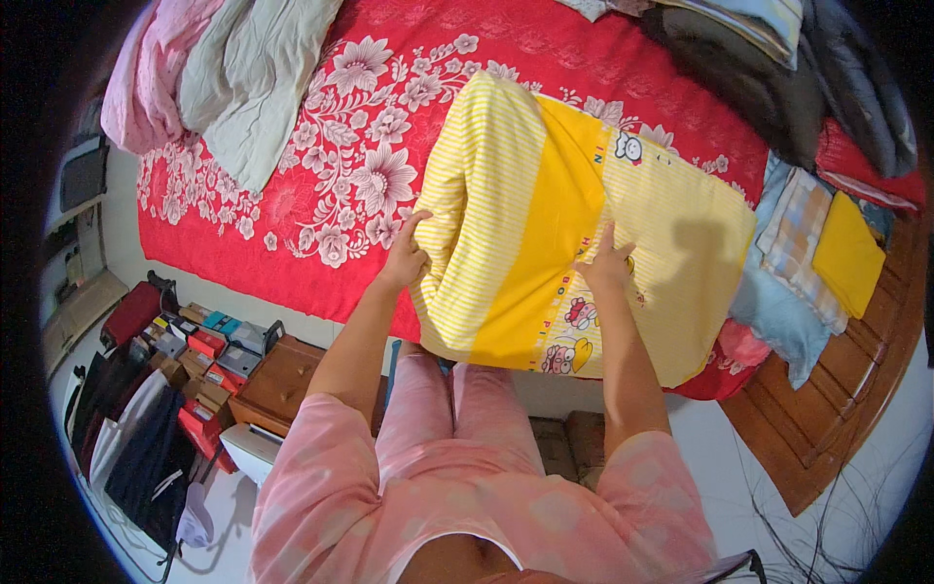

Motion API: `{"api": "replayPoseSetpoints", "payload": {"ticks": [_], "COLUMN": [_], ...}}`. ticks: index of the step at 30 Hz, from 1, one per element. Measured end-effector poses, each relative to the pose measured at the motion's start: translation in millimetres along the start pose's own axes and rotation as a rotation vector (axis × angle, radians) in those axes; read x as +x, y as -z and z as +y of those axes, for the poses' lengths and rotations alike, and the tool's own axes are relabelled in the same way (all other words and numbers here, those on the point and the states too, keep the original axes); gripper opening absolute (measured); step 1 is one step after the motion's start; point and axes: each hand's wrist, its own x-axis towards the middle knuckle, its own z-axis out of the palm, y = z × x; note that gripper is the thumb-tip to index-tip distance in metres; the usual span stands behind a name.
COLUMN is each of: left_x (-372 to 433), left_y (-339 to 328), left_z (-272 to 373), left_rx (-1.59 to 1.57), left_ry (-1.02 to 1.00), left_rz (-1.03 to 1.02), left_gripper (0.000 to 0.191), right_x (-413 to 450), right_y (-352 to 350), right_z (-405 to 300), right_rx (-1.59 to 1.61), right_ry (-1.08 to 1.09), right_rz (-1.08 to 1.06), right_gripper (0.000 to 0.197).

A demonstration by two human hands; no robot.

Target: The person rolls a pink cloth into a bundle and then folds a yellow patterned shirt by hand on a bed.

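A yellow-and-white striped quilt or blanket [664, 270] with a solid yellow band and cartoon figures lies folded on a red bedspread [292, 285] with pale flowers. Its left part makes a thick, rounded fold [456, 241]. My left hand [407, 252] is against that fold's left edge, index finger stretched out and the other fingers curled; whether it grips the cloth is hard to see. On top of the quilt, beside the printed band, rests my right hand [606, 264] with its fingers spread and nothing held.
Pink cloth [146, 80] and pale grey-green cloth [248, 87] lie at the far left. Dark bedding [737, 80] is at the far right, near a folded yellow cloth [848, 252] and a wooden bed panel [817, 431]. Boxes [211, 365] and a brown cabinet [281, 376] stand lower left.
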Motion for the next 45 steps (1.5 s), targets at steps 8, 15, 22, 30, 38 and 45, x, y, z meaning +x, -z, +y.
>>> {"api": "replayPoseSetpoints", "payload": {"ticks": [8,15,22,30,38,45], "left_x": [3,12,9,-41,-71,-74], "left_y": [21,6,14,-23,-24,23], "left_z": [-19,-14,-14,27,-19,2], "left_rx": [0.446,0.621,0.675,1.349,1.589,1.450], "left_ry": [-0.281,-0.343,-0.388,-0.859,-1.000,-0.867], "left_rz": [0.026,-0.099,-0.081,0.184,-0.610,-0.618], "left_gripper": [0.079,0.082,0.086,0.048,0.039,0.027], "right_x": [-92,-185,-210,-205,-207,-209], "right_y": [-34,-87,-106,-117,-119,-109], "right_z": [-67,-165,-100,-78,-84,-87], "right_rx": [0.441,0.283,0.234,0.113,0.137,0.177], "right_ry": [0.599,0.910,0.708,0.763,0.782,0.896], "right_rz": [0.594,0.242,0.040,0.062,0.065,0.071], "right_gripper": [0.031,0.029,0.027,0.026,0.029,0.027]}}
